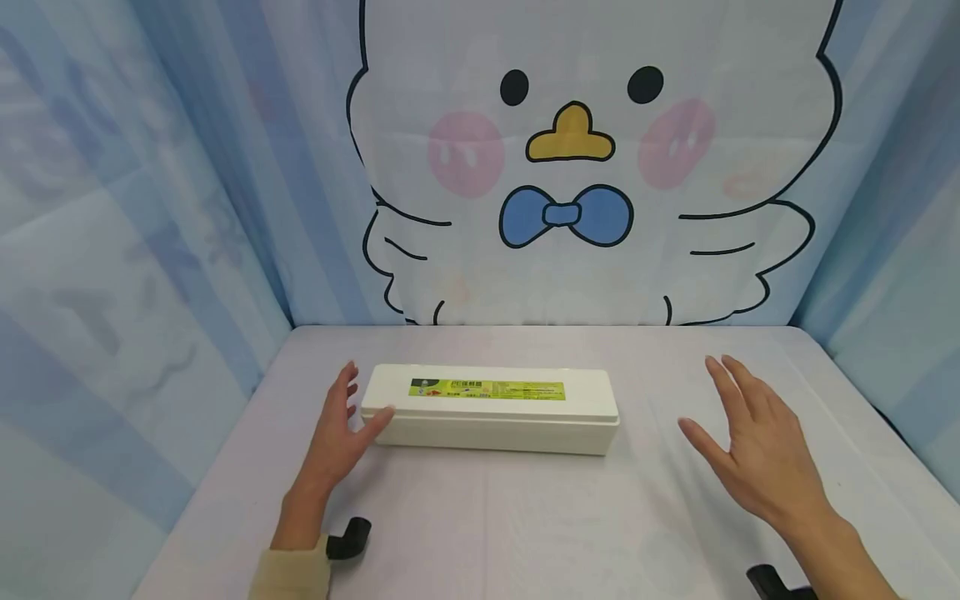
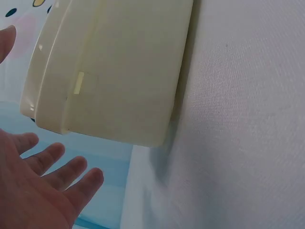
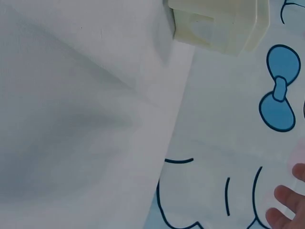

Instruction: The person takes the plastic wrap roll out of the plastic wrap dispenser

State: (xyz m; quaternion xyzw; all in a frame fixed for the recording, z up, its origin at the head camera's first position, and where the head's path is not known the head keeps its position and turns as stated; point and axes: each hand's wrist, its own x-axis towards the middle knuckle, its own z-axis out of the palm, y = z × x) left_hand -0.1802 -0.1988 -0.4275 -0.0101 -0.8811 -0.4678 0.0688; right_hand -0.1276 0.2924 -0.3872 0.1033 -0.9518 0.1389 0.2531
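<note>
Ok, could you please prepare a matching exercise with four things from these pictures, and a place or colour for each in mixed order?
1. Left hand
2. Right hand
3. Label
4. Bow tie

A. Blue, on the printed cloth
B. Well apart from the box
C. Yellow-green, on top of the box
D. Close to one end of the box

Pairs: 1-D, 2-B, 3-C, 4-A

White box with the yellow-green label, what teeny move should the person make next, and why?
Probably slide the right grip inward toward the right end of the white box. The left grip is right by the box's left end, its fingers spread, but the right one is open with a wide gap before the box, so it seems to need bringing closer.
</note>
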